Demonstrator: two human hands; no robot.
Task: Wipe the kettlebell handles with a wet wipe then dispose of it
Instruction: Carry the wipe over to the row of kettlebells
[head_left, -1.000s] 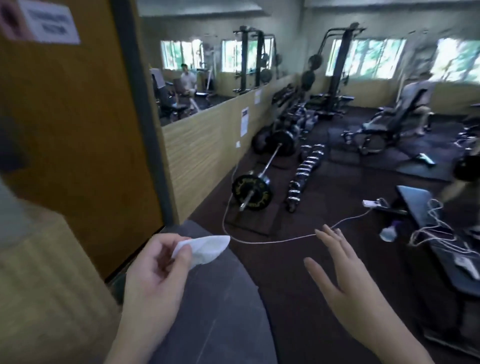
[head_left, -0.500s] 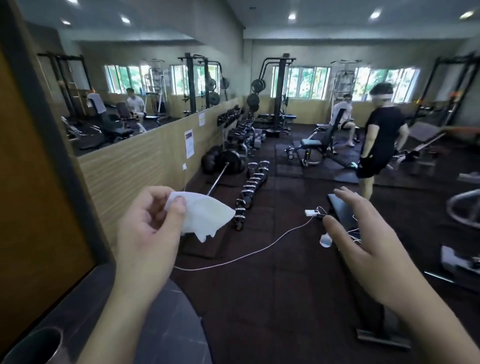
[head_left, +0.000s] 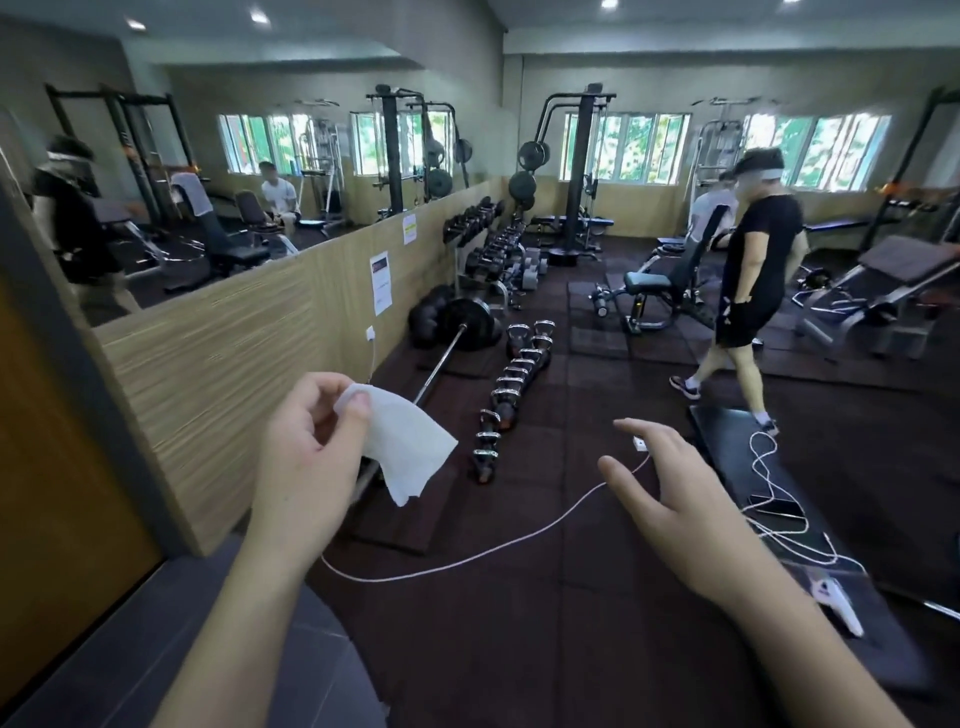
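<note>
My left hand is raised in front of me and pinches a white wet wipe between thumb and fingers; the wipe hangs down to the right. My right hand hovers at the right with fingers spread and holds nothing. A row of several kettlebells with shiny handles stands on the dark rubber floor ahead, well beyond both hands.
A white cable trails across the floor to a black bench at the right. A loaded barbell lies by the wood-panelled wall. A person in black walks at the right. A grey tiled counter is below.
My view has lifted and drawn closer to the kettlebells. My left hand has risen with the wipe. The person in black has stepped further left.
</note>
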